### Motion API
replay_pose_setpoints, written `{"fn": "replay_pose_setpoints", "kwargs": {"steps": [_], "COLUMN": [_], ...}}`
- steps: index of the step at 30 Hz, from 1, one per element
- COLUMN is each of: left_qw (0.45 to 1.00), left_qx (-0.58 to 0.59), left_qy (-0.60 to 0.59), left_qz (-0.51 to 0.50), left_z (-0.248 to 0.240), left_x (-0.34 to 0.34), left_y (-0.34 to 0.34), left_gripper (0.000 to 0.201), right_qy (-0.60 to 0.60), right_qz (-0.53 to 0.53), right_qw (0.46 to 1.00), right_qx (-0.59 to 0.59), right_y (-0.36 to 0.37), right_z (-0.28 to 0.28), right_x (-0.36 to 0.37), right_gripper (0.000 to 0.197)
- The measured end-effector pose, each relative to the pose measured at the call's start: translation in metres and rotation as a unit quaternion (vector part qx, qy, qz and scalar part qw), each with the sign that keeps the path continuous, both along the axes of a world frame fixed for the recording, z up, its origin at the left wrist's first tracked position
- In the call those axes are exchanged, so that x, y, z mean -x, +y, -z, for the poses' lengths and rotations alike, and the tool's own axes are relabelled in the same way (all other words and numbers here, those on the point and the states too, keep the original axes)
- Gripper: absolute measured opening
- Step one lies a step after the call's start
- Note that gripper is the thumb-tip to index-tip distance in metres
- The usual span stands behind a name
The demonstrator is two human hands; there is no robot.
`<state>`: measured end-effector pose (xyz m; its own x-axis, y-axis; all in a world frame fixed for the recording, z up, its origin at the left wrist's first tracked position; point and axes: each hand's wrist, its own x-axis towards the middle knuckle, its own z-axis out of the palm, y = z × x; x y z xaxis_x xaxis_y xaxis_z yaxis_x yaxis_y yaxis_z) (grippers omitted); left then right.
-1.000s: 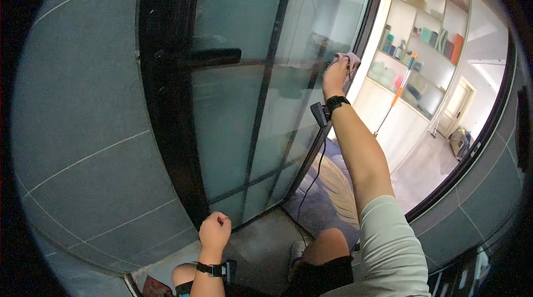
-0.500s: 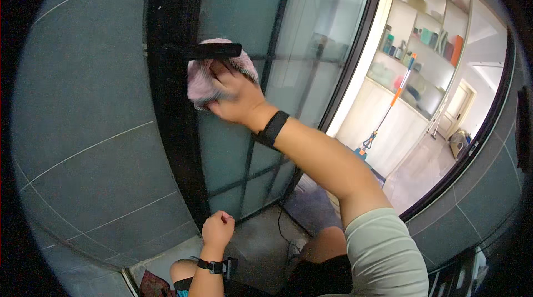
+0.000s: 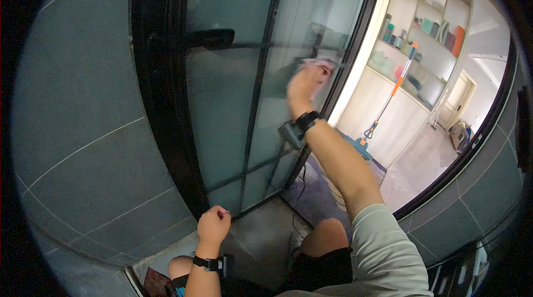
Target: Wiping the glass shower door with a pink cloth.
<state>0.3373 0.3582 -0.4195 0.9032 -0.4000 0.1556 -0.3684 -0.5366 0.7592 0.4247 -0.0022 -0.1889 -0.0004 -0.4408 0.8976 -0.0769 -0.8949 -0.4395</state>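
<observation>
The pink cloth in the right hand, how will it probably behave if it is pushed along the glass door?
The cloth is probably floppy, since it looks bunched up in the right hand. It is likely light too, as this hand alone holds it up. It may slide fairly easily, because the glass door looks flat.

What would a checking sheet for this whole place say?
Surface: glass door, dark-framed, panes look cloudy.
Job's things: pinkish cloth, crumpled, blurred.
Clutter: long-handled cleaning tool, tilted, past the glass door.
Grips: right grip holds the pinkish cloth at the glass; left grip is curled, low down, nothing seen in it.
Cables: thin dark cable, below the right grip.
Surroundings: grey tiled wall at left; stocked shelving unit at right.
</observation>
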Motion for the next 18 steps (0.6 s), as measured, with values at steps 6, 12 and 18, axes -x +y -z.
{"fn": "replay_pose_setpoints", "kwargs": {"steps": [6,12,18], "left_qw": [1.0,0.999,0.998], "left_qx": [-0.009,-0.022,-0.048], "left_qy": [0.019,0.012,0.004], "left_qz": [0.024,0.032,0.034], "left_z": [0.003,0.007,0.013], "left_x": [0.005,0.013,0.012], "left_y": [-0.021,-0.035,-0.03], "left_gripper": [0.018,0.016,0.015], "right_qy": [0.255,0.254,0.038], "right_qz": [-0.159,-0.342,-0.034], "right_qw": [0.89,0.819,0.974], "right_qx": [0.344,0.384,0.22], "right_y": [0.205,0.157,-0.023], "right_z": [0.031,0.042,0.043], "right_x": [0.018,0.006,0.027], "right_gripper": [0.04,0.023,0.021]}}
